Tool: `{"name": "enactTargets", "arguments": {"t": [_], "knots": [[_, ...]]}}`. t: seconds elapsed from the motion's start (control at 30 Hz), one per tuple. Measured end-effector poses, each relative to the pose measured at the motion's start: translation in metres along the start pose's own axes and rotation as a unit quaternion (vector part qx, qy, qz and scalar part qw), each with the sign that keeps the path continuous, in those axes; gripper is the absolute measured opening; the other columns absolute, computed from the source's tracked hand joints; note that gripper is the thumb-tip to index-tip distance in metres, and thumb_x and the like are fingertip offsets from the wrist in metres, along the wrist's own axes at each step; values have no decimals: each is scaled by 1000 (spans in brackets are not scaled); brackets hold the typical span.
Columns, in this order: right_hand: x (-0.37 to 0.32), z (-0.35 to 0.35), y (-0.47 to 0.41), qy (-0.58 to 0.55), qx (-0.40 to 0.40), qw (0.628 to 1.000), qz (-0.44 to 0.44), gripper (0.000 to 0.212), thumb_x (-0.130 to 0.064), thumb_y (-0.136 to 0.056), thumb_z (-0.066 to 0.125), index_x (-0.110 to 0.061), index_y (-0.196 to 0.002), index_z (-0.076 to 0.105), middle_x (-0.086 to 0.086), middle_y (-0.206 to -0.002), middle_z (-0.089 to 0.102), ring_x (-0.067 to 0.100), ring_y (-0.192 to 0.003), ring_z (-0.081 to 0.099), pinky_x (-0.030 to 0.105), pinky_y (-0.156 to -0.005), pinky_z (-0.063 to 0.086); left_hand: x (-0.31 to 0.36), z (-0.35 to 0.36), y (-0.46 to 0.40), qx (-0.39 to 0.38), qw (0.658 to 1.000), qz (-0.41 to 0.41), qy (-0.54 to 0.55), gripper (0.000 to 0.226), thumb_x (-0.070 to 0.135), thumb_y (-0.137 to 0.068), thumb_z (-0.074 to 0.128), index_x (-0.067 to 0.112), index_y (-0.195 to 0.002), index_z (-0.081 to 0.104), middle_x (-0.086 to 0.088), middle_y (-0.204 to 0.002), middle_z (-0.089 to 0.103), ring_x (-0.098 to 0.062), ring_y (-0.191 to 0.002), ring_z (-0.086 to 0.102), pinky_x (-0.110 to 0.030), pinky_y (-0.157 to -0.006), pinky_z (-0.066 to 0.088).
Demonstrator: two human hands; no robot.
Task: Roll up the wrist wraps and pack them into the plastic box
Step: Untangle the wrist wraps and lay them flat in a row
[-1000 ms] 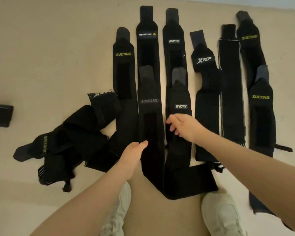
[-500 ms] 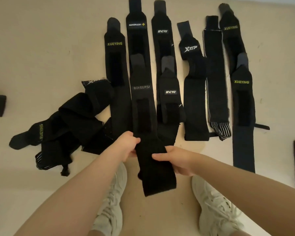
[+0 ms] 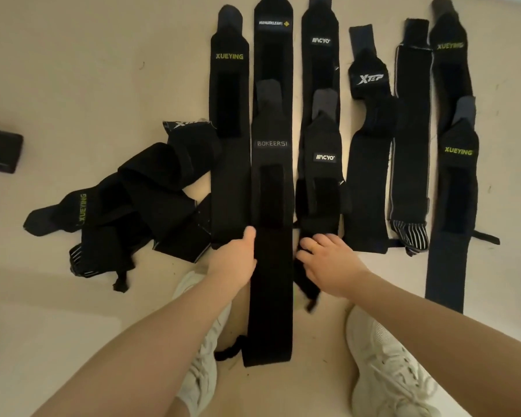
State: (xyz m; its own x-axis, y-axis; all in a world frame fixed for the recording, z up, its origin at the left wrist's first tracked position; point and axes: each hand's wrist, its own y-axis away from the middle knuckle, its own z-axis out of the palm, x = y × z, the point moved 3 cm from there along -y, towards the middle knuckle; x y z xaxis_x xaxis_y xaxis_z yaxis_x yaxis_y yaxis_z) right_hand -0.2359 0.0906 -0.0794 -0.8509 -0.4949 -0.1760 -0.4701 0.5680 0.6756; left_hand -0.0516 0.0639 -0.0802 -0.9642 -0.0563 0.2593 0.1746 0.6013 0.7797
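Several black wrist wraps lie side by side on the beige floor. The long BOKEERSI wrap runs straight down the middle toward my feet. My left hand pinches its left edge, thumb on top and fingers hidden beneath. To its right lies the lower IIICYO wrap. My right hand is over that wrap's near end, fingers curled down onto it, and a blurred black tail sticks out under the palm. No plastic box is in view.
A tangled heap of wraps lies to the left. XUEYING, XTEP and striped-end wraps lie further out. A black flat object sits at the far left. My white shoes flank the wrap's end.
The BOKEERSI wrap, held folded between both hands before, now lies stretched out full length. My right hand has let go of it and moved right onto the IIICYO wrap's end.
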Motion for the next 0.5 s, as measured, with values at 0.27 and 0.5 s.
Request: {"name": "enactTargets", "arguments": {"t": [0.27,0.5], "knots": [[35,-28,12,-298,183,905,243,17,-21,-96,49,-17,-109,58,-1,-102,55,14,-93,54,24,-78,43,28,-9,3,22,990,74,-114,52,12,-96,46,20,-144,27,-3,-96,53,-16,-81,57,-28,-67,48],[83,-28,0,-508,200,748,377,37,-21,-88,64,-16,-123,55,5,-128,53,24,-118,51,40,-101,44,70,-8,-17,94,955,237,-148,59,12,-97,43,13,-150,17,-5,-159,9,-20,-146,7,-33,-117,9]]}}
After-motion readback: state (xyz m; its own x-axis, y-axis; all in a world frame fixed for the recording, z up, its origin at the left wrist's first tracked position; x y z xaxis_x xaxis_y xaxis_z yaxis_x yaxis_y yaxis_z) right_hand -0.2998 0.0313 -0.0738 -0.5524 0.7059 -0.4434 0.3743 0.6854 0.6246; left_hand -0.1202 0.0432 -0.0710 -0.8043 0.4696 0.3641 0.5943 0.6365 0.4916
